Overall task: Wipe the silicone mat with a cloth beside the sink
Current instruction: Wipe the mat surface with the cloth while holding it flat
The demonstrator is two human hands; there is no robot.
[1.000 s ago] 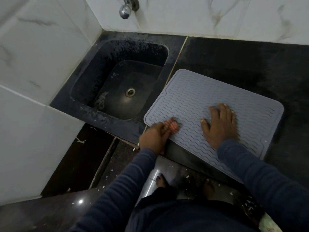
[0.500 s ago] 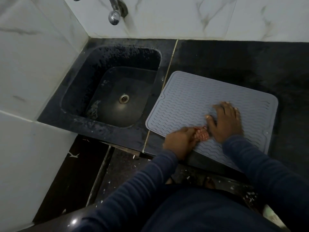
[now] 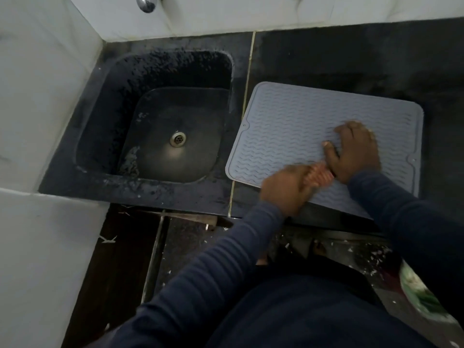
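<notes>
The grey ridged silicone mat point(image 3: 296, 126) lies right of centre on the black stone counter point(image 3: 351, 59), just beside the dark square sink point(image 3: 105, 116). The left hand point(image 3: 283, 189) clutches a bunched pink cloth point(image 3: 395, 175) against the mat's near edge. The right hand point(image 3: 356, 151) presses flat, fingers spread, touching the cloth.

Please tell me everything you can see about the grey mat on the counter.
The mat is grey, rectangular with rounded corners, looks like silicone, and has a raised rim and wavy ridges. It lies flat on the dark counter, right of the sink. The right hand presses on it; the left hand rubs a pinkish cloth near its front edge.
</notes>
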